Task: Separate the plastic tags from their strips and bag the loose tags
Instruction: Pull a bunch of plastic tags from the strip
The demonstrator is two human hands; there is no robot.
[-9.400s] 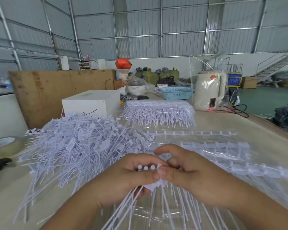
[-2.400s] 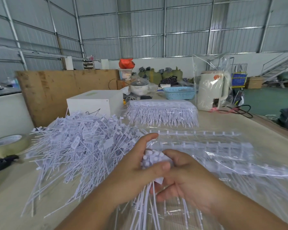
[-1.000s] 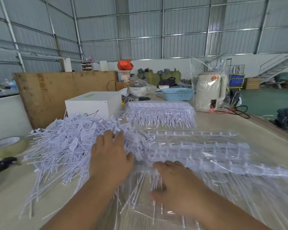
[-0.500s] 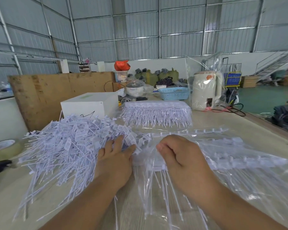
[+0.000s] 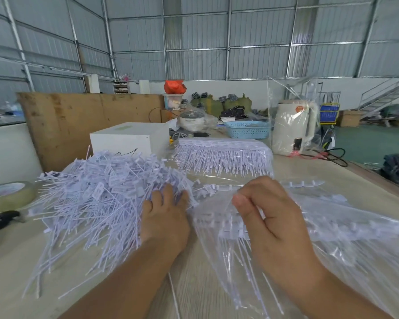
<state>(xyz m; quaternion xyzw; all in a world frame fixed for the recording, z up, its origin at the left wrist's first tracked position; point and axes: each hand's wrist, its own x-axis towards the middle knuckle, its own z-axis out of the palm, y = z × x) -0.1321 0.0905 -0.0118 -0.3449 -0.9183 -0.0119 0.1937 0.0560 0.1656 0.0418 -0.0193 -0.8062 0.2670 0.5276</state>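
A: What might go wrong?

B: The right hand [image 5: 266,217] pinches the thin clear plastic bag's [image 5: 332,229] mouth — a slipped grip would let it sag shut, spilling tags.

A: And the other fingers?

B: The left hand [image 5: 165,223] lies flat, fingers straight, against the heap of loose white plastic tags [image 5: 97,194] on the pale worktop [image 5: 9,261] — just beside the bag.

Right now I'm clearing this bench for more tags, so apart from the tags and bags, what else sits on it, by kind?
White box: 1
Tape roll: 1
Blue basket: 1
Kettle: 1
Lidded pot: 1
Total: 5
The black object at the left edge is too cut off to name.
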